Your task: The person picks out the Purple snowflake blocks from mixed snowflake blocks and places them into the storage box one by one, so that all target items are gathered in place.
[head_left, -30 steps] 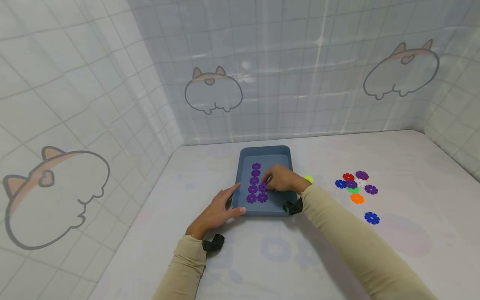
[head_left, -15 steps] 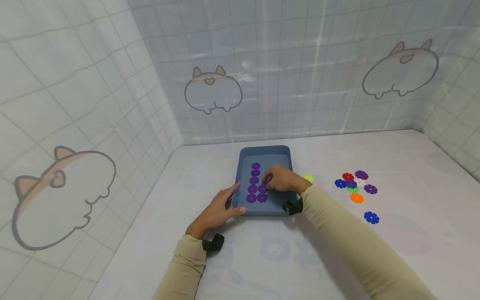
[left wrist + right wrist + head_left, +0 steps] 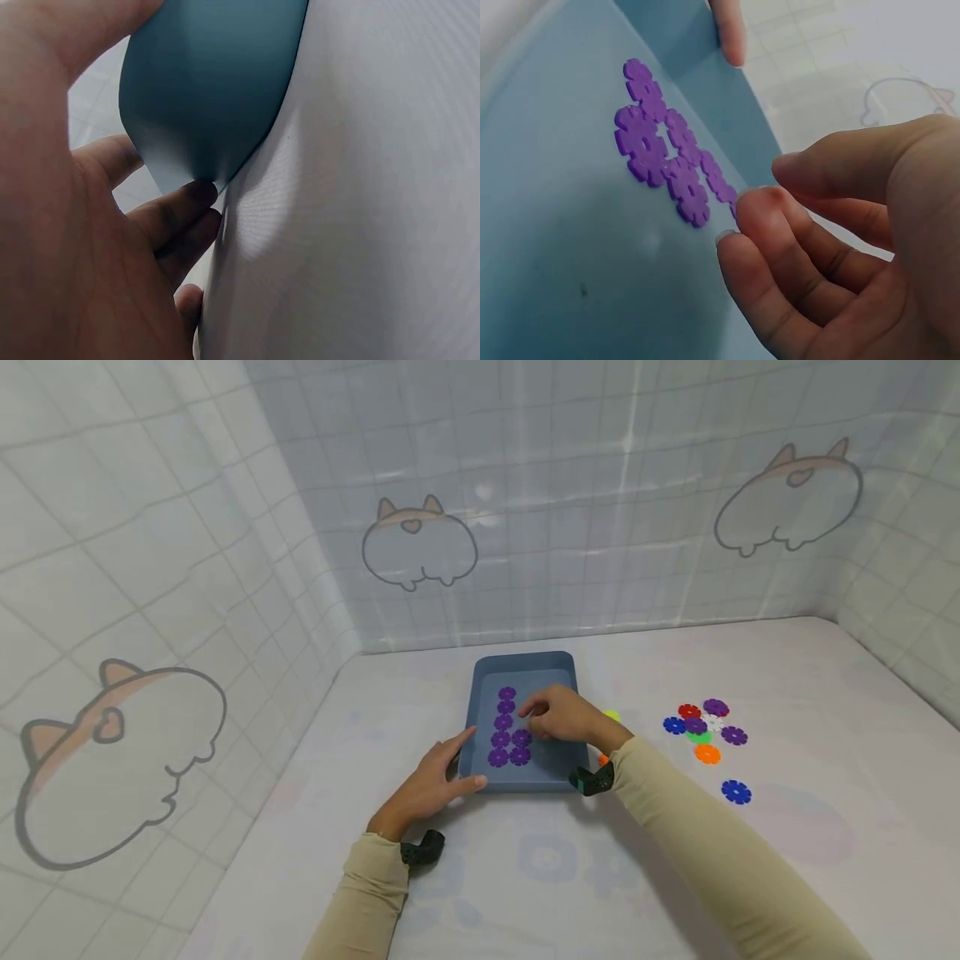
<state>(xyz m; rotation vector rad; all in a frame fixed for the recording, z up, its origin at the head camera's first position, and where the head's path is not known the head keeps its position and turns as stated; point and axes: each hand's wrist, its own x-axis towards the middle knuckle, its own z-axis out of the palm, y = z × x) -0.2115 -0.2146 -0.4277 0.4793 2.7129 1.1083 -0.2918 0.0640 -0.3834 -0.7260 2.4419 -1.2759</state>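
My right hand (image 3: 564,717) hangs inside the blue tray (image 3: 555,767), fingers (image 3: 780,232) loosely curled and holding nothing; the wrist view shows the fingertips bare and lifted just off the tray floor. Right beside those fingertips lie the purple discs (image 3: 506,727), flower-shaped pieces set flat on the tray bottom. From the head view I count a column running away from me along the left half of the tray, with a second, shorter column of two started at its near end, touching it. In the right wrist view the same purple discs (image 3: 667,154) sit edge to edge, close to the tray's left wall.

My left hand (image 3: 431,781) rests on the worktop (image 3: 540,877) at the tray's near left corner, fingers straight. The index finger lies along the left wall and the thumb presses the near wall, so the corner sits in the fork between them. The left wrist view shows that blue corner (image 3: 202,97) against my palm and fingers (image 3: 176,214).

Just past the tray's right wall, a yellow-green disc (image 3: 612,716) peeks out behind my right hand, and a small orange piece (image 3: 602,760) shows by my wrist. Well apart to the right, a loose cluster of discs (image 3: 701,727) in red, blue, purple, white, green and orange lies on the worktop, with one blue disc (image 3: 736,791) alone nearer to me.
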